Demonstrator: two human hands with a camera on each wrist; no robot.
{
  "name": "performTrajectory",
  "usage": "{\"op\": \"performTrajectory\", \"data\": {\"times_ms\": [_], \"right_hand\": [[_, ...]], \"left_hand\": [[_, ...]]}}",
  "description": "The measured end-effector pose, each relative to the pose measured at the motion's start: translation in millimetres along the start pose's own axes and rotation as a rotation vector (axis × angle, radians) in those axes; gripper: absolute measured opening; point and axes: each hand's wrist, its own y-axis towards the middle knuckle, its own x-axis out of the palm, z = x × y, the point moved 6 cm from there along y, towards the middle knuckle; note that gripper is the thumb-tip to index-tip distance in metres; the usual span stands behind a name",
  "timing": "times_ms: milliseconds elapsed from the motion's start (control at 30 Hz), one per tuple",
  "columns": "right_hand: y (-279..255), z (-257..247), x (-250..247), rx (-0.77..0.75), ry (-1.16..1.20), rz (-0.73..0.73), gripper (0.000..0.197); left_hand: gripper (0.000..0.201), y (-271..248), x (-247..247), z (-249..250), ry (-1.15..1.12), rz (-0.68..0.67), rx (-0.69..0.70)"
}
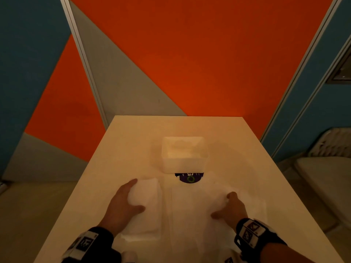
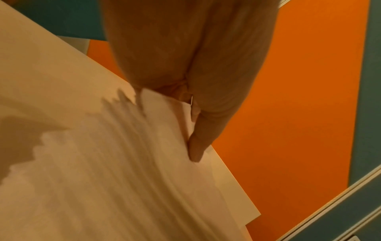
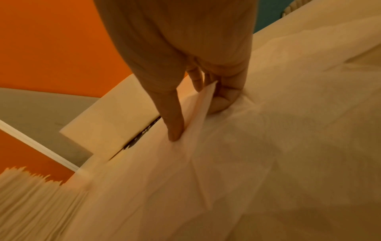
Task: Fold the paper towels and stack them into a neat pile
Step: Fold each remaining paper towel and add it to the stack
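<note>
A pile of folded white paper towels [image 1: 144, 221] lies on the near left of the white table [image 1: 133, 139]. My left hand [image 1: 135, 195] grips the pile's far left part, thumb on top and fingers round the far edge. In the left wrist view the thumb [image 2: 195, 151] presses on the layered pile [image 2: 123, 163]. An unfolded paper towel [image 1: 199, 224] is spread on the near right. My right hand [image 1: 223, 205] pinches a raised fold of it. The right wrist view shows that hand [image 3: 198, 117] with the crease of the sheet [image 3: 268, 146] between thumb and fingers.
A clear plastic box [image 1: 183, 166] stands mid-table beyond the hands, with a purple round sticker [image 1: 190, 178] just in front of it. Orange, grey and blue wall panels close off the far side. A pale seat [image 1: 322, 171] stands to the right of the table.
</note>
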Motion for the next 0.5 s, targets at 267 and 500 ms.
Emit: {"op": "performTrajectory", "data": {"times_ms": [267,500], "right_hand": [[0,4,1,0.022,0.005,-0.024,0.063],[2,4,3,-0.021,-0.064,-0.042,0.046]], "left_hand": [[0.081,-2,10,17,0.585,0.049,0.185],[0.069,-13,52,-7,0.965,-0.176,0.232]]}}
